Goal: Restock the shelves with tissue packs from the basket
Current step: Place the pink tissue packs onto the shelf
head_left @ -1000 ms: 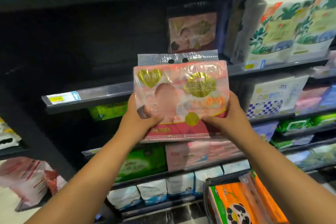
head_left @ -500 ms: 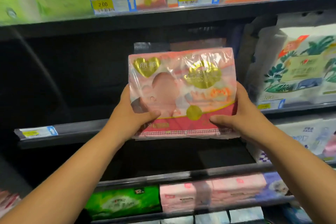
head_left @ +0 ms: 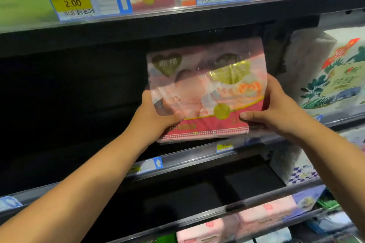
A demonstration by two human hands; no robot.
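clasping tissue pack (head_left: 205, 92) between left hand (head_left: 154, 118) and right hand (head_left: 276, 112), fingers (head_left: 272, 87) seemingly curled behind it

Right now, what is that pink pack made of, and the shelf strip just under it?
Pink tissue pack: thin plastic film, glossy; glare streaks and wrinkles show, and a clear edge sticks out at the bottom. Inside is probably soft paper. Shelf strip: likely smooth, shiny plastic, since a price label sits behind its face; could be metal.
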